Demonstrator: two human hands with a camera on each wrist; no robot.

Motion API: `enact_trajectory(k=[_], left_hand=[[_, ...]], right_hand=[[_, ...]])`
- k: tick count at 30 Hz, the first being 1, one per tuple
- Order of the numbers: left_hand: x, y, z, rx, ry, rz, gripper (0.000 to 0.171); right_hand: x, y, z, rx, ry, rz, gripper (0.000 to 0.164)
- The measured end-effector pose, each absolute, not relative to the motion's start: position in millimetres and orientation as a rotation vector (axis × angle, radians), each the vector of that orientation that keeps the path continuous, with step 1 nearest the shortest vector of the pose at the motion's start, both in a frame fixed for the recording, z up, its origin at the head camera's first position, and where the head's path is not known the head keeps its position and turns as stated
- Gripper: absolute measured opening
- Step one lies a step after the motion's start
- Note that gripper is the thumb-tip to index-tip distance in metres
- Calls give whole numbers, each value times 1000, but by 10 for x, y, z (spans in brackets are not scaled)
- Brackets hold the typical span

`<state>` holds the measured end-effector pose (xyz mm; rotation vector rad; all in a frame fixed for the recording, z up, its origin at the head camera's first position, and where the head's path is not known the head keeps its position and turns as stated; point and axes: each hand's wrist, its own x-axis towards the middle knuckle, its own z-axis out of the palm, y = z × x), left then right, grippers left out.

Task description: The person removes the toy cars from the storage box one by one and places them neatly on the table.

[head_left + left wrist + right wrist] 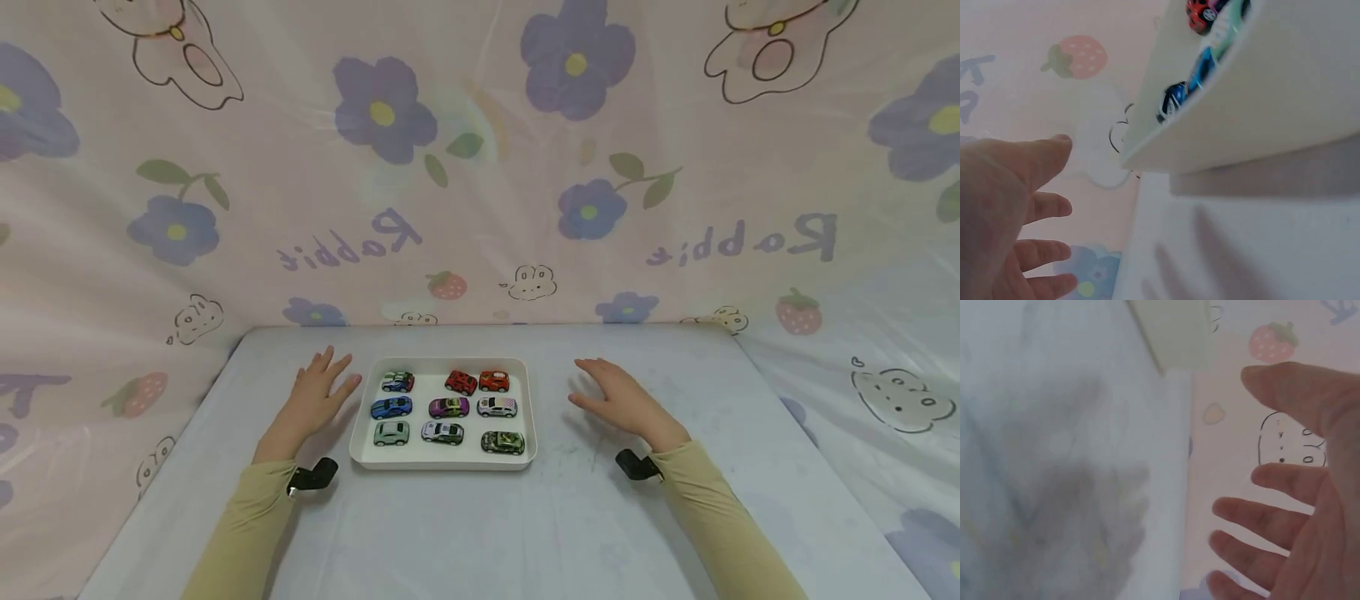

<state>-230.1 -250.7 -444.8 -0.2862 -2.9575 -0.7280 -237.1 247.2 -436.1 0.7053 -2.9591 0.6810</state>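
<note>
A white rectangular tray (442, 463) lies on the table with several small toy cars in loose rows. Among them are a blue car (392, 407), a purple car (449, 407), a pale green car (392, 433) and a camouflage car (502, 442). Just left of the tray is my left hand (313, 400), fingers spread and holding nothing. My right hand (622, 402) hovers farther off on the tray's right side, its fingers extended and apart. In the left wrist view the tray wall (1260, 106) rises beside the thumb; the right wrist view catches only a tray corner (1175, 331).
The white-covered table (450, 542) reaches back to a hanging cloth (480, 183) printed with flowers, rabbits and strawberries. More of this cloth drapes along both sides. A black wrist camera (313, 475) sits on the left wrist, another black camera (637, 465) on the right.
</note>
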Motion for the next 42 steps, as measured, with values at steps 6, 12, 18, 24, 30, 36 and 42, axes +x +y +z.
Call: enact_trajectory(k=[6, 12, 18, 24, 30, 36, 42], left_hand=[[-2290, -2502, -4385, -292, -2927, -875, 69], [-2261, -2484, -4318, -328, -2879, -974, 70], [-2253, -2476, -4304, -300, -2844, -1145, 71], [-2252, -2478, -4310, -257, -2846, -1257, 72], [-2254, -2474, -4336, -233, -2854, -1362, 72], [-2266, -2419, -4366, -252, -2842, -1486, 68], [-2280, -2363, -4392, -254, -2815, -1590, 65]], right_hand=[[-2369, 2411, -4266, 726, -2901, 953, 76], [-2377, 2384, -4204, 737, -2849, 1110, 72], [-2381, 2360, -4173, 729, -2810, 1207, 66], [-2374, 2335, -4140, 742, -2788, 1345, 64], [-2379, 2262, -4086, 764, -2722, 1517, 61], [-2328, 2078, -3922, 802, -2664, 1586, 57], [-2263, 1874, -3715, 857, -2666, 1599, 55]])
